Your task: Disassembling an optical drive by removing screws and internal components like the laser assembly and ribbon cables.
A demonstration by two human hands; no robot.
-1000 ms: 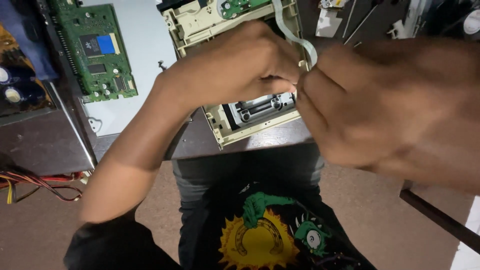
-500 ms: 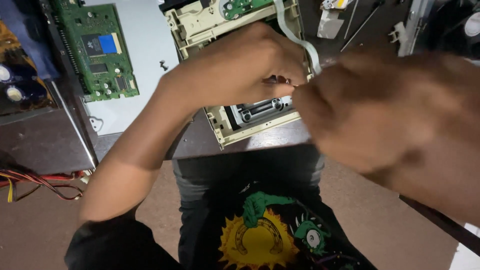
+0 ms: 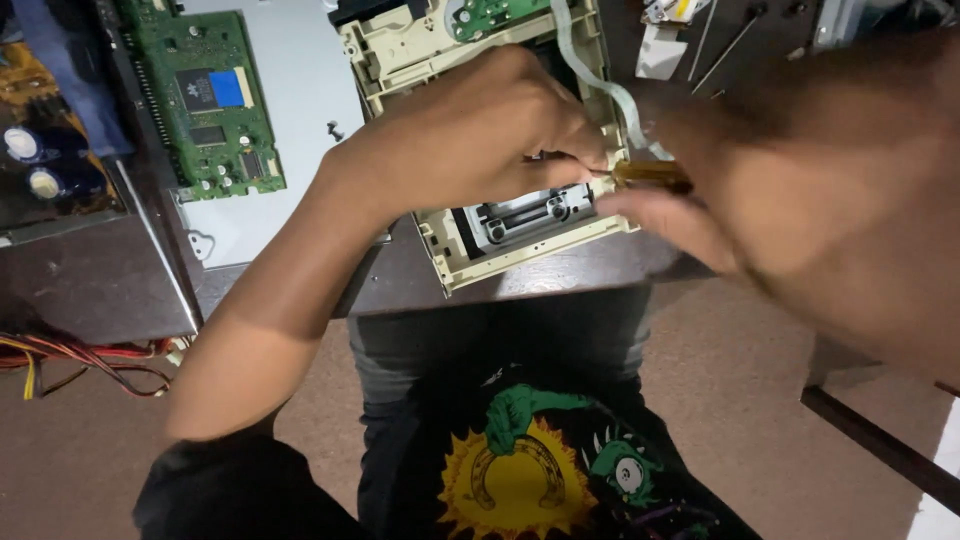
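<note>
A cream plastic drive frame (image 3: 520, 250) lies on the dark table edge, with a grey mechanism in its opening. My left hand (image 3: 470, 140) rests on top of the frame, fingers curled down at its right side. My right hand (image 3: 800, 190) comes in from the right and grips a yellowish, amber tool handle (image 3: 650, 177), likely a screwdriver. Its tip meets the frame's right edge just under my left fingertips. A white flat ribbon cable (image 3: 600, 80) runs up from that spot. The tool's tip is hidden by my fingers.
A green circuit board (image 3: 205, 100) lies on a grey metal plate (image 3: 300, 110) at the upper left. Red and yellow wires (image 3: 70, 365) trail at the left. Small tools and a white part (image 3: 665, 45) lie at the top right. My lap sits below the table.
My right hand has drawn back a little to the right, so the amber tool handle now shows. My left hand stays on the frame.
</note>
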